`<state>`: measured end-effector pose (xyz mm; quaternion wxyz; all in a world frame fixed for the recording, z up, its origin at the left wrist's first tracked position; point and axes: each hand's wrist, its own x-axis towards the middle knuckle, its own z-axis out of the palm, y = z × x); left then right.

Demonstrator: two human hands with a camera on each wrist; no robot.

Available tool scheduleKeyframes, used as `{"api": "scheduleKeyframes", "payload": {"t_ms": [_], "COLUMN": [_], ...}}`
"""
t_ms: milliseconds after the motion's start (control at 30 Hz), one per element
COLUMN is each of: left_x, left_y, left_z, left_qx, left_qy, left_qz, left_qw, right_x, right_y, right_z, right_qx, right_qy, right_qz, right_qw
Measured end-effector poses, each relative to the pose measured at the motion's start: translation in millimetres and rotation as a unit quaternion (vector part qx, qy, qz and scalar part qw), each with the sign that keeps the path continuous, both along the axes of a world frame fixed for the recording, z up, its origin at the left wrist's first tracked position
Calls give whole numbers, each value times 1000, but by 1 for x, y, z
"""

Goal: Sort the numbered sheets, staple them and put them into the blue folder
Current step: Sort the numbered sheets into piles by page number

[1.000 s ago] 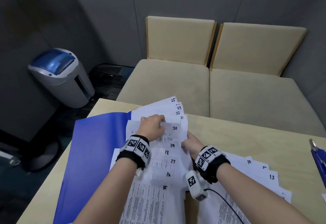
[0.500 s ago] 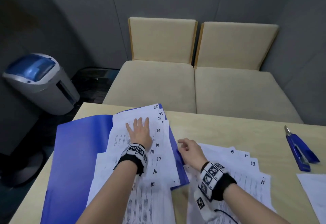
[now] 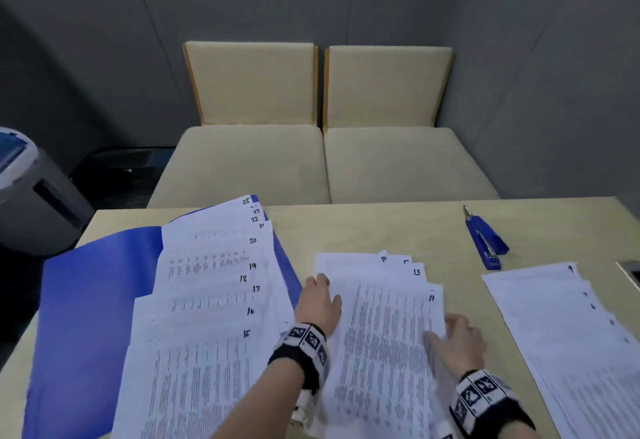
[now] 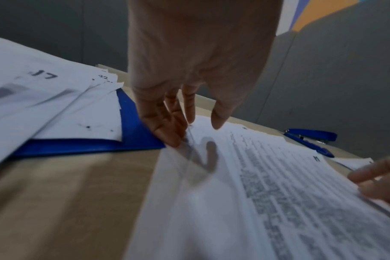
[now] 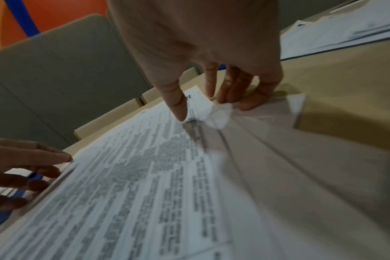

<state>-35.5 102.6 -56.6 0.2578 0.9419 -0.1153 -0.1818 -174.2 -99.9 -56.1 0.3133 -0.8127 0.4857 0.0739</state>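
Both hands frame the middle stack (image 3: 384, 317) of numbered sheets, the loose fan marked 10, 13 and 11 at its corners, lying on the table (image 3: 363, 227) just right of the blue folder (image 3: 90, 300). The left hand (image 3: 320, 303) rests at the stack's left edge with fingers straight and spread, holding nothing; the right hand (image 3: 459, 343) lies at the right edge with fingers extended onto the paper, and in the blurred right wrist view they seem to press the edges rather than pinch them, though that is hard to confirm. The folder lies open, and the fan numbered 15 to 25 (image 3: 214, 283) sits on it, overhanging toward the near edge. A third pile (image 3: 568, 328) lies well apart to the right, and the blue stapler (image 3: 485, 241) rests beyond it, untouched. The step in hand looks like squaring up the middle stack, which is still out of order, since 13 shows above 11. The risk is that squeezing uneven sheets from both sides buckles or creases them, or slides one under another and hides its number, so a misordered page gets stapled. A sweep of the left wrist could also nudge the overhanging sheets off the folder.
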Motion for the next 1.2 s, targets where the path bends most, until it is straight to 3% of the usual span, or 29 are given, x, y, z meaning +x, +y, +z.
{"api": "scheduleKeyframes", "payload": {"t_ms": [233,367,467,600,667,767,933,1067,1200], "left_x": [-13,-21,-25,-32,-30,-25,-12,-8,-13], "left_y": [-4,-4,3,17,20,15,-3,-18,-24], "left_z": [2,-3,-3,3,4,3,-5,-1,3], "left_qx": [-59,-119,-178,-232,-214,-164,-125,-65,-32], "left_qy": [129,103,101,189,207,166,89,111,116], "left_qz": [92,119,76,-26,-47,-35,92,132,119], "left_qw": [986,980,976,954,954,972,984,983,986], "right_x": [-7,-6,-6,-11,-14,-14,-11,-17,-22], "right_y": [-15,-21,-26,-30,-30,-32,-36,-39,-37], "right_z": [-13,-17,-15,-15,-16,-10,-4,-11,-14], "right_qx": [39,61,74,93,112,140,143,204,169], "right_qy": [-32,-49,-63,-98,-111,-147,-177,-166,-132], "right_qz": [17,14,5,-10,-34,-44,2,11,55], "right_qw": [999,997,995,991,987,978,974,965,975]}}
